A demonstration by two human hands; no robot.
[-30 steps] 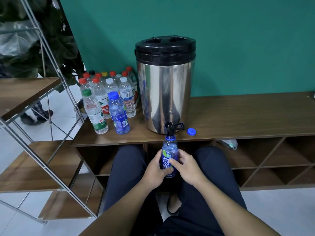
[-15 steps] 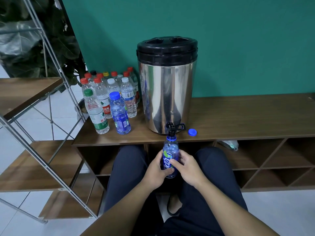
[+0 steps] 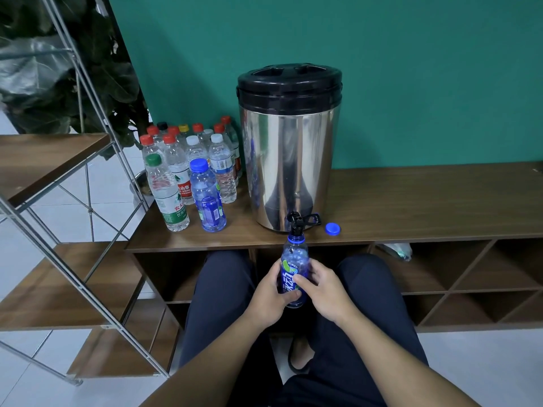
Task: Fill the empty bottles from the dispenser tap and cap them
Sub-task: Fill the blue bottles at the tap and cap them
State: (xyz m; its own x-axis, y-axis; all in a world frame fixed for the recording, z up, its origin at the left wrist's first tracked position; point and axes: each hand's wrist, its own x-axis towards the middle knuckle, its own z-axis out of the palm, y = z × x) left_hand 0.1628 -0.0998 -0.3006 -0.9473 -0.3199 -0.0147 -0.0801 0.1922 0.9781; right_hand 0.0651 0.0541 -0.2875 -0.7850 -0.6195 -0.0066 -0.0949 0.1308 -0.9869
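Holding blue bottle (image 3: 293, 277) under tap (image 3: 295, 223), mouth at spout. Left hand (image 3: 269, 295), right hand (image 3: 321, 289) both wrapping label band. Thin plastic probably crushing easily, getting heavier; gripping mid-body, gently. Cap (image 3: 332, 229) waiting on table (image 3: 411, 201).

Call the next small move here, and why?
Probably hold steady under the tap a moment more. Both the left hand and right hand grip the blue bottle, its open neck at the spout. The loose blue cap waits on the shelf top. Fill level is unclear.
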